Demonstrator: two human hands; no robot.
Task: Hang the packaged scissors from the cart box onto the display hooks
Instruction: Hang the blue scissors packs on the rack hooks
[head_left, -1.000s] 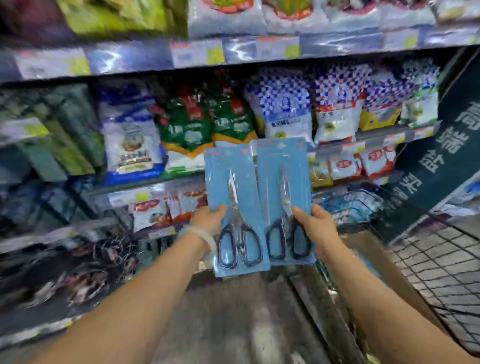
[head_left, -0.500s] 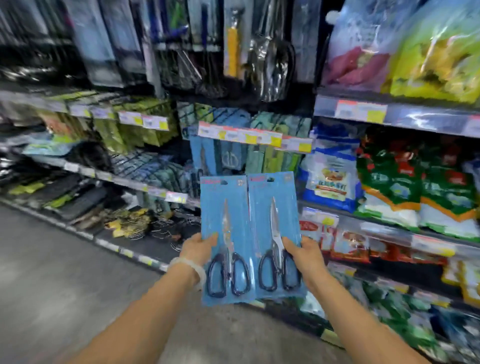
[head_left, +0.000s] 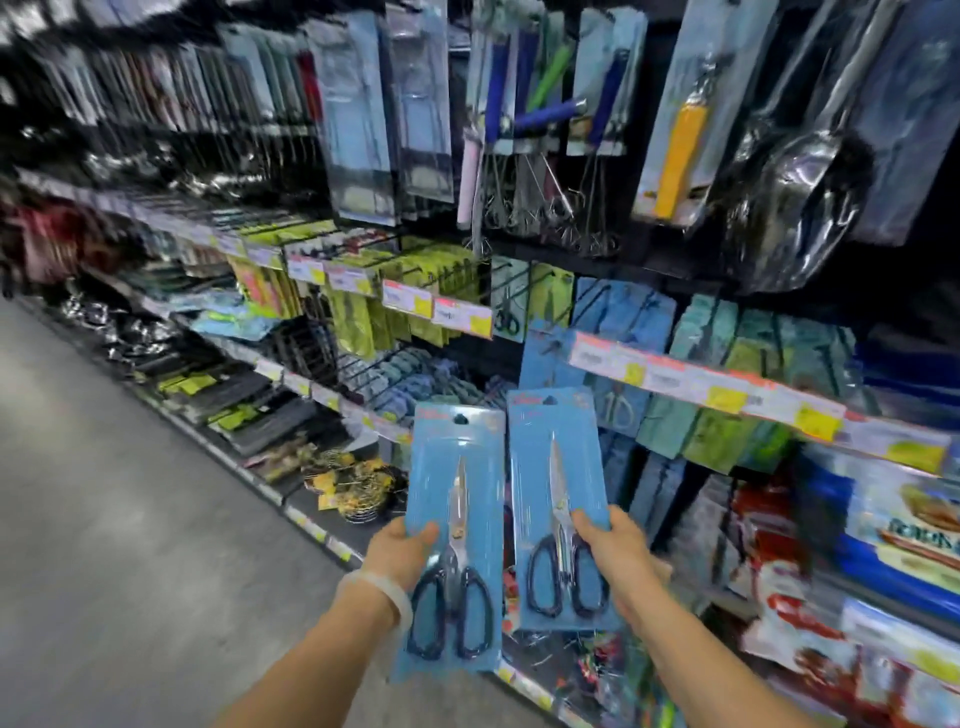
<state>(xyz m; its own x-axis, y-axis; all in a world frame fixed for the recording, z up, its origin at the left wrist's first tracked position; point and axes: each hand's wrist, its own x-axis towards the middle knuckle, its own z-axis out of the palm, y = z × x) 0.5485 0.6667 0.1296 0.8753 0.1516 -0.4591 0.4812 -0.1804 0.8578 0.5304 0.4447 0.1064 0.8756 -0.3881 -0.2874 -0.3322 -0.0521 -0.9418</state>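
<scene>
Two blue-carded packs of scissors were up in front of the person, one in each hand, both upright with the blades pointing up and the black handles at the bottom. The left hand (head_left: 402, 551) gripped the left pack (head_left: 452, 540) at its lower left edge, thumb across the front of the card and the fingers hidden behind it. The right hand (head_left: 615, 551) held the right pack (head_left: 558, 512) the same way from its right edge, thumb lying over the front near the handles. Gripping low and at the outer sides looked deliberate to me: it left the hang holes at the top of each card free and facing the rack. The two packs stood just beside each other, barely apart, the right one a little higher.

Beyond them ran the display hooks (head_left: 592, 304), black wire arms carrying more blue cards of the same look (head_left: 623, 317), above a strip of price tags (head_left: 701, 382). The packs were short of those hooks, below and in front of them, so neither was hung yet. Whisks (head_left: 540, 208) and other bagged utensils hung higher up. The cart and its box were out of sight from where I stood.
</scene>
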